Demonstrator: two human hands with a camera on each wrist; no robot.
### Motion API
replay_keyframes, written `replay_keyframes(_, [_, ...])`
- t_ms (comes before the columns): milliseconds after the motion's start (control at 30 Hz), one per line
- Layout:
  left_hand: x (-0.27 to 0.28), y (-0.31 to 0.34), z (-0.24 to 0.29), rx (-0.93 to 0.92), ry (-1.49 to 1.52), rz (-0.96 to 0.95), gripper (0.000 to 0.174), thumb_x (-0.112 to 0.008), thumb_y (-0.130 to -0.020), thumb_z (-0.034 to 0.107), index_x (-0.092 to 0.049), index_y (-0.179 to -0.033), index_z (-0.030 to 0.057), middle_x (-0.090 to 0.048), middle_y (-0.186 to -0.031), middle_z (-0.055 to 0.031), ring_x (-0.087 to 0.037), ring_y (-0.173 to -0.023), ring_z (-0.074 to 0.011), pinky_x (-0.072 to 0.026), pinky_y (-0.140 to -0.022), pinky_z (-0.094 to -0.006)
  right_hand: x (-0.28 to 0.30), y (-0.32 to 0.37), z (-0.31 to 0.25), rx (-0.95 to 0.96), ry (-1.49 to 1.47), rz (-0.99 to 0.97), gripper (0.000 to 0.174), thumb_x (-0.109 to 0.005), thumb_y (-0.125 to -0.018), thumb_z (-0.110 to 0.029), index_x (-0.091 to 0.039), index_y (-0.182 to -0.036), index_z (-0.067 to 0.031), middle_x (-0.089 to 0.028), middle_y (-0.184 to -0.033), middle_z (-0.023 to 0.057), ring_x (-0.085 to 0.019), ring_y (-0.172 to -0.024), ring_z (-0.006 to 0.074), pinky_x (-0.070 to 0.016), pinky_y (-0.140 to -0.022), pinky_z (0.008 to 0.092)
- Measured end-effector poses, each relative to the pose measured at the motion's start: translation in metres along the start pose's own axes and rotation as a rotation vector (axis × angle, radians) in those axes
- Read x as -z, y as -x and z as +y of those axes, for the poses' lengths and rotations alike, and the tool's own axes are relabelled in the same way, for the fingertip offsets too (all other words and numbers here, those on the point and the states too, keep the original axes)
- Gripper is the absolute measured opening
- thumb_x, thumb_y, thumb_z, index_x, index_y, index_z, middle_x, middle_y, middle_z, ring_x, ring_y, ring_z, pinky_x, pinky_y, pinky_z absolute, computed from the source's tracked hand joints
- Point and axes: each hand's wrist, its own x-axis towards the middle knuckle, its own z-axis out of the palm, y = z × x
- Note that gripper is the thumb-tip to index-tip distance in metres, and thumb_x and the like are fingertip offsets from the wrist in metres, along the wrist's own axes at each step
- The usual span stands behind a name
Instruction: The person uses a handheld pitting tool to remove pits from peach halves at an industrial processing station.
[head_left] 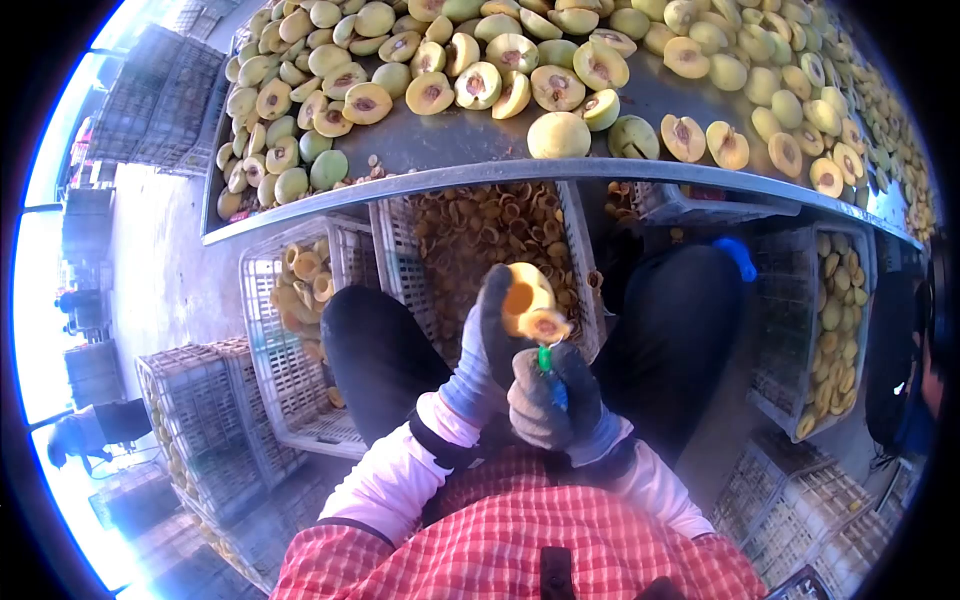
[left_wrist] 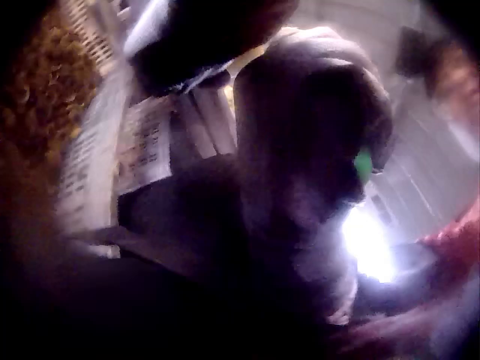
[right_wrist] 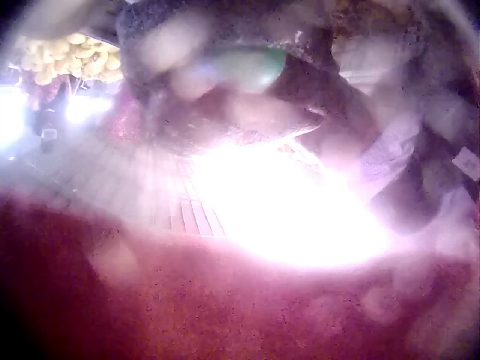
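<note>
In the head view my gloved left hand (head_left: 484, 345) holds a yellow peach half (head_left: 528, 288), its cut face showing a hollow. Close below it, a brown-centred piece of the flesh (head_left: 545, 325) lies at the tip of a small tool with a green handle (head_left: 544, 358). My gloved right hand (head_left: 553, 398) grips that handle, fingers curled round it; the tool's working end is mostly hidden. The left wrist view is dark, with a gloved hand (left_wrist: 307, 127) and a bit of green. Glare washes out much of the right wrist view, where the green handle (right_wrist: 247, 69) shows among glove fingers.
A metal table (head_left: 440, 172) ahead bears many peach halves. Beneath its edge, between the knees, stands a crate (head_left: 402, 265) of brown scraps. Crates with peach pieces stand at left (head_left: 262, 340) and right (head_left: 785, 330); stacked crates (head_left: 205, 420) are farther left.
</note>
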Motion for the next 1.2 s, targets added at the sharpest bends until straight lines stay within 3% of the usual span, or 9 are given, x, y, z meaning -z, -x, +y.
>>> replay_keyframes(233, [0.037, 0.065, 0.109, -1.135, -0.976, 0.551, 0.029, -0.056, -0.095, 0.021, -0.056, -0.114, -0.001, -0.059, -0.107, -0.0112, -0.056, -0.098, -0.0196, -0.0487, -0.082, -0.0308, -0.009, 0.002, -0.001, -0.154, 0.109, 0.271, 0.045, -0.047, -0.093, -0.055, -0.048, -0.081, -0.0111, -0.041, -0.058, -0.0006, -0.039, -0.045, 0.0107, -0.0315, -0.039, 0.0231])
replay_keyframes(300, [0.088, 0.07, 0.164, -1.245, -1.654, 0.848, 0.033, -0.065, -0.088, 0.022, -0.059, -0.114, 0.002, -0.06, -0.107, -0.0172, -0.059, -0.099, -0.0302, -0.0485, -0.084, -0.0373, -0.009, -0.001, 0.0, -0.16, 0.077, 0.278, 0.043, -0.047, -0.094, -0.051, -0.051, -0.082, -0.0103, -0.042, -0.057, 0.0, -0.039, -0.044, 0.0103, -0.033, -0.039, 0.0225])
replay_keyframes(367, [0.102, 0.082, 0.196, -0.91, -2.202, 0.969, 0.031, -0.067, -0.087, 0.018, -0.06, -0.114, 0.0037, -0.061, -0.1, -0.0168, -0.06, -0.089, -0.0254, -0.0488, -0.08, -0.0317, -0.003, -0.003, 0.002, -0.159, 0.074, 0.282, 0.043, -0.045, -0.095, -0.05, -0.053, -0.085, -0.0092, -0.044, -0.058, 0.0005, -0.039, -0.045, 0.0102, -0.0324, -0.038, 0.0229])
replay_keyframes(467, [0.028, 0.053, 0.218, -1.161, -1.735, 0.728, 0.035, -0.072, -0.082, 0.025, -0.064, -0.11, 0.006, -0.062, -0.098, -0.0138, -0.062, -0.082, -0.023, -0.0501, -0.072, -0.0328, -0.006, -0.016, 0.004, -0.114, 0.184, 0.352, 0.043, -0.044, -0.096, -0.049, -0.054, -0.088, -0.0083, -0.043, -0.057, -0.0001, -0.037, -0.043, 0.0096, -0.0308, -0.036, 0.023])
replay_keyframes(500, [0.031, 0.029, 0.241, -1.056, -1.625, 0.73, 0.041, -0.073, -0.081, 0.032, -0.064, -0.11, 0.0053, -0.065, -0.091, -0.0122, -0.063, -0.078, -0.0204, -0.0502, -0.071, -0.0321, -0.004, -0.018, 0.002, -0.124, 0.2, 0.352, 0.043, -0.044, -0.096, -0.049, -0.054, -0.088, -0.0081, -0.042, -0.057, -0.0003, -0.037, -0.042, 0.0096, -0.0307, -0.035, 0.0228])
replay_keyframes(633, [0.018, -0.06, 0.284, -0.546, -2.401, 0.881, 0.06, -0.066, -0.078, 0.054, -0.063, -0.109, 0.0038, -0.067, -0.101, -0.0174, -0.065, -0.094, -0.0336, -0.0501, -0.08, -0.0421, 0.005, -0.021, -0.002, -0.178, 0.165, 0.426, 0.044, -0.045, -0.096, -0.049, -0.055, -0.088, -0.007, -0.041, -0.054, -0.0009, -0.036, -0.04, 0.0096, -0.0301, -0.034, 0.0223])
replay_keyframes(800, [-0.014, -0.107, 0.292, -0.092, -2.549, 0.727, 0.061, -0.064, -0.079, 0.054, -0.06, -0.105, -0.001, -0.065, -0.105, -0.0217, -0.063, -0.101, -0.0358, -0.0496, -0.085, -0.0436, -0.007, -0.031, -0.004, -0.112, 0.457, 0.654, 0.042, -0.049, -0.094, -0.049, -0.055, -0.089, -0.0077, -0.046, -0.056, 0.0007, -0.04, -0.04, 0.0105, -0.0318, -0.036, 0.0224])
replay_keyframes(1033, [0.003, -0.104, 0.282, -0.252, -2.35, 0.577, 0.09, -0.07, -0.069, 0.064, -0.046, -0.123, -0.0046, -0.062, -0.112, -0.0251, -0.061, -0.106, -0.0334, -0.0493, -0.088, -0.0407, -0.008, -0.028, -0.007, -0.042, 0.57, 0.707, 0.042, -0.051, -0.093, -0.049, -0.055, -0.09, -0.0077, -0.05, -0.058, 0.003, -0.043, -0.041, 0.0122, -0.0343, -0.037, 0.0236])
replay_keyframes(1200, [-0.03, -0.057, 0.198, -0.646, -1.153, -0.09, 0.078, -0.079, -0.071, 0.042, -0.045, -0.127, -0.0004, -0.056, -0.118, -0.0116, -0.058, -0.104, -0.0232, -0.0481, -0.088, -0.0349, -0.028, -0.022, -0.02, -0.013, 0.351, 0.472, 0.034, -0.049, -0.097, -0.039, -0.057, -0.094, -0.0063, -0.054, -0.063, 0.0033, -0.047, -0.042, 0.01, -0.0349, -0.041, 0.0212])
